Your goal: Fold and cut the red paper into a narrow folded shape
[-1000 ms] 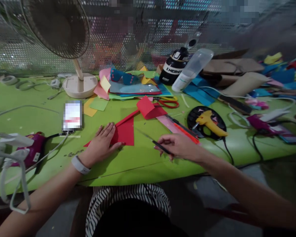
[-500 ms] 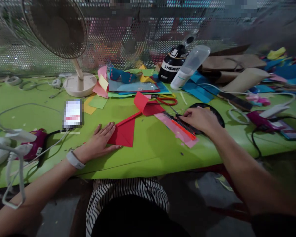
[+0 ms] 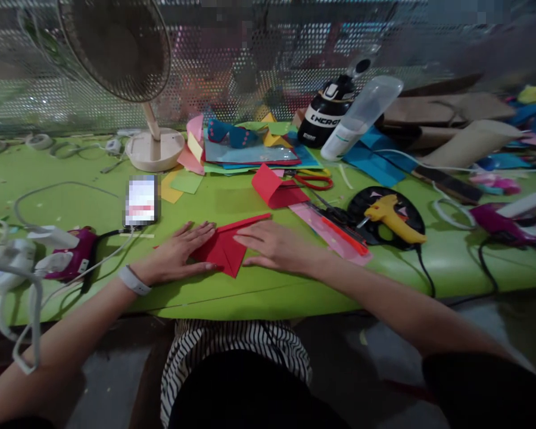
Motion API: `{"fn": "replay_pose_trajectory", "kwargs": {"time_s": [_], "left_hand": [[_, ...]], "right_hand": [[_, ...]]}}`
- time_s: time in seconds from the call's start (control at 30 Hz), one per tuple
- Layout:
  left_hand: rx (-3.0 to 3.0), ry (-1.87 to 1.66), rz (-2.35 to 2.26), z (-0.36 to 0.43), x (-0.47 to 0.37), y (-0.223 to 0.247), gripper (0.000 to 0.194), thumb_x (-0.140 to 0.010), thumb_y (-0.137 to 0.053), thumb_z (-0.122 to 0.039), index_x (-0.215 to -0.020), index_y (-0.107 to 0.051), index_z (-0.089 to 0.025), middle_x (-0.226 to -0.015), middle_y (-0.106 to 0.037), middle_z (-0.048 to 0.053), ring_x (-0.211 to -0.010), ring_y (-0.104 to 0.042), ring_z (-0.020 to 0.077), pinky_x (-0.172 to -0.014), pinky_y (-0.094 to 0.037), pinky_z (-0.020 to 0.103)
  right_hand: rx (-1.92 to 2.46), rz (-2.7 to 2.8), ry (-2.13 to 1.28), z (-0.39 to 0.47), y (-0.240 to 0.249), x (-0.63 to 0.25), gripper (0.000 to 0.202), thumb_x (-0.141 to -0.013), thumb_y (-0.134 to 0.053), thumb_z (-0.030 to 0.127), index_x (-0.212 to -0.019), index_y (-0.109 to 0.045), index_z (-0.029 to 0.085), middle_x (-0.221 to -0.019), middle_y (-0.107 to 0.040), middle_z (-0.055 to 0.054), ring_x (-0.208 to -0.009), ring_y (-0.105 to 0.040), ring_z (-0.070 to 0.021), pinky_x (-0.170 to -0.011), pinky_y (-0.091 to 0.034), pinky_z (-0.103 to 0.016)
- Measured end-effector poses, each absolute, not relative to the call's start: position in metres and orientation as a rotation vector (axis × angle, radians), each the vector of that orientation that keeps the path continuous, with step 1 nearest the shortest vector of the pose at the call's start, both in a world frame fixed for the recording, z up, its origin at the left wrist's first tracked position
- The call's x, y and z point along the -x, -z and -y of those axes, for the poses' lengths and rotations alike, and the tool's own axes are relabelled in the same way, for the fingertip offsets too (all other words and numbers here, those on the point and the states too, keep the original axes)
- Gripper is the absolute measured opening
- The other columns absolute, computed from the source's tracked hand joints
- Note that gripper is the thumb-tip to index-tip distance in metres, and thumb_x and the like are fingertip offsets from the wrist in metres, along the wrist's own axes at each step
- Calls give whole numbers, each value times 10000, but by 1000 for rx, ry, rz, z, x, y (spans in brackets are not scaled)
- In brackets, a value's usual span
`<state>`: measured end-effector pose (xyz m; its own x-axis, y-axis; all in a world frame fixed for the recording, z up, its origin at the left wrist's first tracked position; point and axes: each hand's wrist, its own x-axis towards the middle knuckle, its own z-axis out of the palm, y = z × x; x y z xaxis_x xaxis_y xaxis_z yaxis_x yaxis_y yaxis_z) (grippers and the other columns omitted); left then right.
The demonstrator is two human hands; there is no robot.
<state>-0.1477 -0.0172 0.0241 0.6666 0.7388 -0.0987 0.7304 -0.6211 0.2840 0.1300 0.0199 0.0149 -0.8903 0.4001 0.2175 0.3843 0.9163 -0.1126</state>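
Note:
A folded sheet of red paper (image 3: 226, 247) lies on the table in front of me, with a narrow folded strip along its far edge. My left hand (image 3: 183, 253) rests flat on its left part, fingers stretched out. At the paper's right edge lies my right hand (image 3: 279, 245), its fingers extended over the sheet and the thumb apart. A curled red paper piece (image 3: 272, 187) stands just beyond. To the right, a yellow hot glue gun (image 3: 392, 215) lies on a round black dish (image 3: 357, 205), beside an orange-red cutter (image 3: 346, 233) on a pink strip (image 3: 310, 220).
Scissors with red and yellow handles (image 3: 315, 180) lie behind the curled piece. A fan (image 3: 156, 149), a phone (image 3: 142, 201) and a purple power strip (image 3: 78, 256) with cables stand left. A black bottle (image 3: 326, 116) and a clear-topped bottle (image 3: 361, 119) are at the back.
My right hand has moved left from the black dish to the red paper, uncovering the glue gun. My left hand stays on the paper, which has turned slightly. The view has shifted a little.

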Motion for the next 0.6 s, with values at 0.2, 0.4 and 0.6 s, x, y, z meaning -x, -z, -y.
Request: {"fn": "replay_pose_trajectory", "kwargs": {"time_s": [0.2, 0.4, 0.6], "left_hand": [[-2581, -93, -1083, 14, 155, -25, 820, -900, -474, -642, -1540, -215, -199, -1581, -242, 100, -1476, -209, 225, -1225, -114, 439], [-2586, -114, -1030, 11, 159, -21, 852, -879, -524, -631, -1539, -214, -192, -1582, -248, 101, -1474, -225, 228, -1226, -103, 443], [-2585, -107, -1028, 11, 161, -20, 829, -892, -516, -611, -1539, -211, -191, -1587, -242, 93, -1476, -223, 217, -1228, -93, 437]], "right_hand": [[519, 2855, 13, -28, 0, -112, 369, -995, -430, 209, -1318, -565, 93, -1269, -630, -195, -1108, -615, -269, -963, -478, -474], [517, 2810, -90, -24, -7, -124, 397, -963, -489, 259, -1329, -561, 125, -1284, -633, -159, -1136, -599, -263, -993, -461, -467], [532, 2828, -211, -24, -13, -127, 545, -882, -617, 495, -1260, -605, 103, -1213, -650, -179, -1114, -595, -279, -942, -495, -444]]}}
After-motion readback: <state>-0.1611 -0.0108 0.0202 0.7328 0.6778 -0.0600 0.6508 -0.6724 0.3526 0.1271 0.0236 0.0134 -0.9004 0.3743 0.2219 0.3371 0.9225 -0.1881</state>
